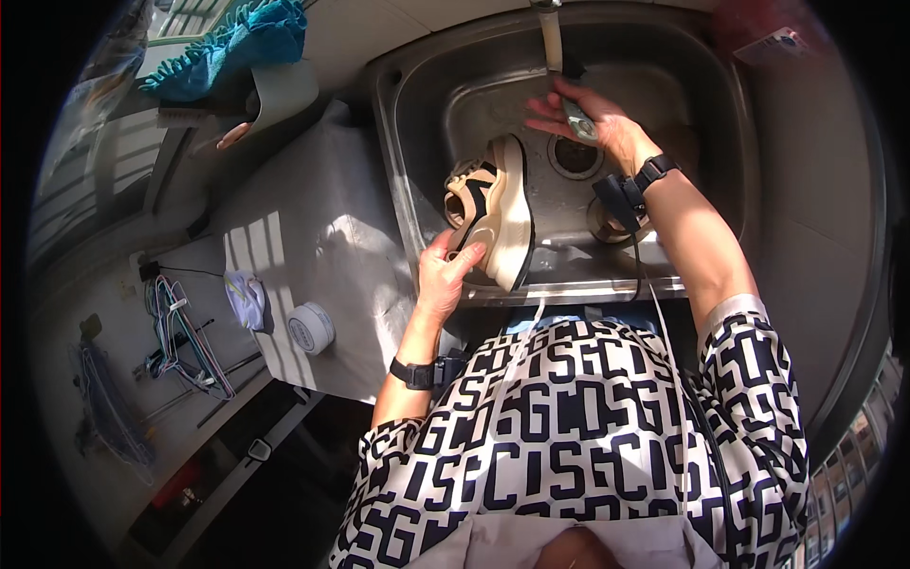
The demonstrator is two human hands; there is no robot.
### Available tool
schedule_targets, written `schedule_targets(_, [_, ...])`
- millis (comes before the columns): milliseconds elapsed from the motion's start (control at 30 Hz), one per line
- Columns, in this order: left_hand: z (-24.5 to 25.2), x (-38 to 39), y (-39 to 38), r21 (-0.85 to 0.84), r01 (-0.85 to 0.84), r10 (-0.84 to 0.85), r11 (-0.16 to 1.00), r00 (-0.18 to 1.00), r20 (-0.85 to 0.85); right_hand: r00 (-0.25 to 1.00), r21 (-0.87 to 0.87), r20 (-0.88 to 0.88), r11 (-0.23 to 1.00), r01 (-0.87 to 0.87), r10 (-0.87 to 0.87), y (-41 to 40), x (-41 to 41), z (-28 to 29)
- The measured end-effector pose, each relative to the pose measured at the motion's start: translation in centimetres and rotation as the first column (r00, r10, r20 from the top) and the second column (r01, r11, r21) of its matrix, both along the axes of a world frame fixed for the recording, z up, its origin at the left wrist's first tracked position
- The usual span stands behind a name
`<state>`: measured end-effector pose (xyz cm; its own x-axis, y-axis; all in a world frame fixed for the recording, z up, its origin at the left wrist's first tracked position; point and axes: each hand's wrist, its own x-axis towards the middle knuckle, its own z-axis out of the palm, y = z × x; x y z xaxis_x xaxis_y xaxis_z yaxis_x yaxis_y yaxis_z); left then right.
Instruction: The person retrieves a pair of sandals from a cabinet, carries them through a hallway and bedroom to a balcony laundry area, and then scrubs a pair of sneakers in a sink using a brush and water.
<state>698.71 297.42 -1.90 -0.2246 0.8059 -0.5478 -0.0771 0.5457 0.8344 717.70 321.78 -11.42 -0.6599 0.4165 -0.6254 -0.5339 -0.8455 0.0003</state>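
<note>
My left hand [444,277] grips the heel end of a beige sneaker [508,213] with black trim and a thick pale sole. The shoe is tipped on its side above the left part of a stainless steel sink [483,107], its laces facing left. My right hand [593,117] is under the faucet [551,39], holding a pale green handle [579,121] between thumb and palm, with the other fingers spread. The far end of that handle is hard to make out; a dark patch shows near it. Below the right hand lies the round drain [576,156].
A round object [611,227] in the sink is partly hidden by my wrist device [618,199]. Left of the sink, a grey-covered surface [355,270] bears a round white tub [311,328] and a white cloth-like item [245,300]. A blue fringed towel [242,50] and hangers [174,334] are farther left.
</note>
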Motion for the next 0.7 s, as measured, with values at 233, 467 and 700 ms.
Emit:
schedule_targets(233, [1.8, 0.9, 0.9, 0.145, -0.005, -0.006, 0.989, 0.997, 0.076, 0.948, 0.146, 0.248, 0.960, -0.241, 0.200, -3.2, 5.4, 1.8])
schedule_targets(467, [3.1, 2.1, 2.9, 0.133, -0.075, 0.070, 0.988, 0.997, 0.044, 0.818, 0.159, 0.506, 0.903, -0.400, 0.273, -6.9, 11.3, 3.2])
schedule_targets(700, [1.9, 2.5, 4.8, 0.044, -0.482, 0.422, 0.875, 0.805, 0.417, 0.642, 0.273, 0.724, 0.750, -0.602, 0.252, -9.9, 14.7, 3.9])
